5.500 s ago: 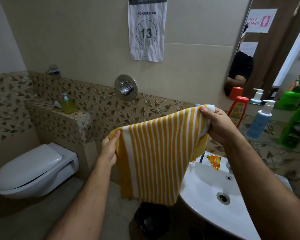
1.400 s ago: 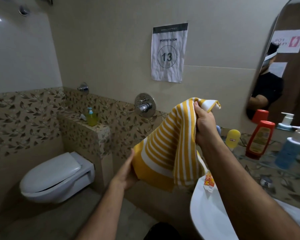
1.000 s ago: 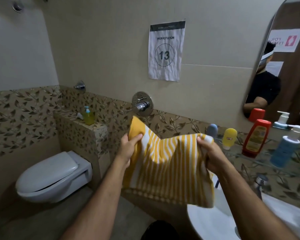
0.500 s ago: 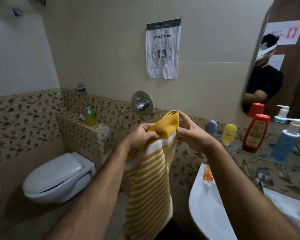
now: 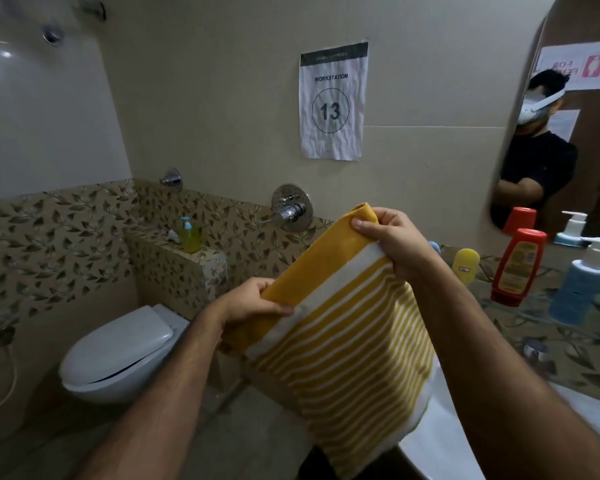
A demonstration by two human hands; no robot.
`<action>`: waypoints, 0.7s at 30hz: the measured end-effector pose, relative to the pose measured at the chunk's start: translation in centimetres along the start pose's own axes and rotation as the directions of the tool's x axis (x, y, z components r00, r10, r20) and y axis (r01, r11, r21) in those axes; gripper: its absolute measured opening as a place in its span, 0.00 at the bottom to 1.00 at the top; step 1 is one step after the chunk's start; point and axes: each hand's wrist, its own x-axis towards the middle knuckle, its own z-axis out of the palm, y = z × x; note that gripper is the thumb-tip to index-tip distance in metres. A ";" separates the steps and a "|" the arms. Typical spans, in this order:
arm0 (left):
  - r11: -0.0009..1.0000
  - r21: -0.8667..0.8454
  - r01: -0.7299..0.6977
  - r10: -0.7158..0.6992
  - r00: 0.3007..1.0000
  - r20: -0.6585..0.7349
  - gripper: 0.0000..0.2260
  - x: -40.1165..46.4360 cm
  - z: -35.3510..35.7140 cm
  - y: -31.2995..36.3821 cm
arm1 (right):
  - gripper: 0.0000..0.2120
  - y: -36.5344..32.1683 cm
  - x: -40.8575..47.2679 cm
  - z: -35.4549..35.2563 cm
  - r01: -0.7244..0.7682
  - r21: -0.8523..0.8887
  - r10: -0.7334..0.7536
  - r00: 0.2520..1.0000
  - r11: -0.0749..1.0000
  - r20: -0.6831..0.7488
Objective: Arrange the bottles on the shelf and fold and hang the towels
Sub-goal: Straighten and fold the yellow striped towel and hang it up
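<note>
The person is in the middle of folding the yellow striped towel (image 5: 343,327), holding it up in the air over the near edge of the white sink (image 5: 440,441), well clear of any surface. The left hand (image 5: 253,301) pinches the lower corner of the solid yellow end, fingers curled round the cloth. The right hand (image 5: 392,240) grips the upper corner of that same end, thumb on top. That held edge slants up from lower left to upper right, and the towel's long axis falls away from it, down and to the right, stripes lying across its length. It looks already doubled. Next, I'd say, the hanging end wants bringing up to the held edge, corners matched, then the towel needs hanging; I can see no rail. On the shelf (image 5: 534,306) to the right stand a red bottle (image 5: 515,265), a blue pump bottle (image 5: 579,285) and a small yellow one (image 5: 466,265).
</note>
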 end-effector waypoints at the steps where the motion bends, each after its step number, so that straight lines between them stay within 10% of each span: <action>1: 1.000 0.001 0.016 -0.016 1.000 -0.014 0.21 -0.2 -0.3 -0.7 | 0.02 -0.4 0.0 -0.4 -0.004 0.001 0.004 0.999 1.000 -0.036; 21: 0.780 -0.555 -0.289 0.024 0.900 -0.436 0.16 0.2 -1.2 -2.5 | 0.04 -3.5 -1.9 -5.3 0.014 0.103 0.007 0.979 0.995 -0.201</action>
